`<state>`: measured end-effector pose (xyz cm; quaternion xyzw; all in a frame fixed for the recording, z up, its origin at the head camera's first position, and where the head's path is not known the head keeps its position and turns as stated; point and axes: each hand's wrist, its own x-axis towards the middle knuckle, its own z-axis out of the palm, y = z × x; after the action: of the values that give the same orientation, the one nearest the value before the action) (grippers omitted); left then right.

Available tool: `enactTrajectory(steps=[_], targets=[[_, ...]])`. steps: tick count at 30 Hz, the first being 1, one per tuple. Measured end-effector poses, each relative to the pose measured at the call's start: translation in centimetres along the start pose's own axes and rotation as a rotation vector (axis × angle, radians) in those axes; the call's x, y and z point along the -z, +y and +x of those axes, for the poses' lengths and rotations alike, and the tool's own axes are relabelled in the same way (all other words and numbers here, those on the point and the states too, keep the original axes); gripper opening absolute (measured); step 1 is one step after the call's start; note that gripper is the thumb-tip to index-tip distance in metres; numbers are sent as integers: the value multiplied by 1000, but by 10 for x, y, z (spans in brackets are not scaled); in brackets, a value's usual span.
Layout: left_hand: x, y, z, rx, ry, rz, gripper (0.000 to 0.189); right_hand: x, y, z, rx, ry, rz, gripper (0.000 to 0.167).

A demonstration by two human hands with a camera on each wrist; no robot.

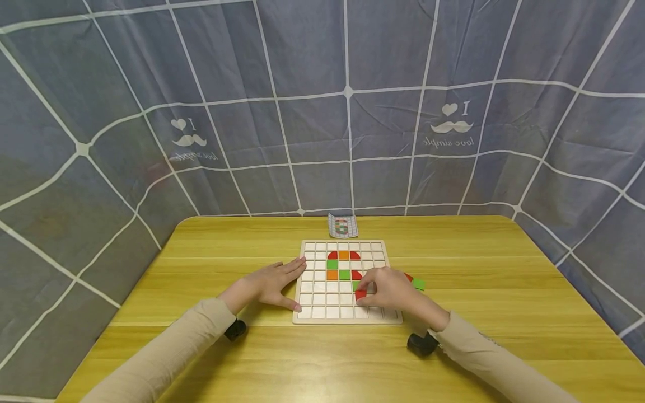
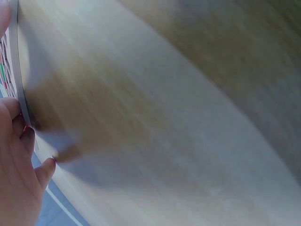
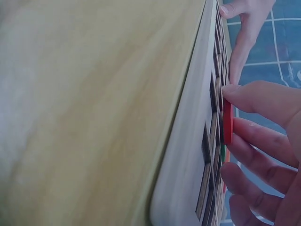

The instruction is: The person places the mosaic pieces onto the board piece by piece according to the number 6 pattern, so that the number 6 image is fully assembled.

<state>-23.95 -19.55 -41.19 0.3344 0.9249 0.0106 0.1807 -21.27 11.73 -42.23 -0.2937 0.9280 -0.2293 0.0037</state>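
A wooden grid board (image 1: 312,311) lies on the table, with red, orange and green tiles set in several of its cells. My right hand (image 1: 385,286) pinches a red tile (image 1: 360,294) between thumb and fingers, right at the board's surface below a green tile (image 1: 355,285). In the right wrist view the red tile (image 3: 227,121) stands close over the cells, thumb at one end. My left hand (image 1: 274,284) rests with spread, straight fingers at the board's left edge. The left wrist view shows that hand (image 2: 19,160) along the board's rim.
Behind the board lies a small pattern card (image 1: 342,226) with a coloured figure. Loose tiles, one of them green (image 1: 418,284), lie right of the board, partly hidden by the right hand. A grey gridded curtain (image 1: 312,134) hangs around the wooden table (image 1: 242,235).
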Motion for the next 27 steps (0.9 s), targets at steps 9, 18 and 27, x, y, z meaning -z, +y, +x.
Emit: enactTrajectory(steps=[9, 18, 27], targets=[[-1, 0, 0, -2, 8, 1, 104, -2, -2, 0, -2, -9, 3, 18], [-1, 0, 0, 3, 5, 2, 104, -2, -4, 1, 4, -28, 7, 16], [0, 1, -1, 8, 5, 4, 104, -2, -3, 2, 30, -45, 3, 16]])
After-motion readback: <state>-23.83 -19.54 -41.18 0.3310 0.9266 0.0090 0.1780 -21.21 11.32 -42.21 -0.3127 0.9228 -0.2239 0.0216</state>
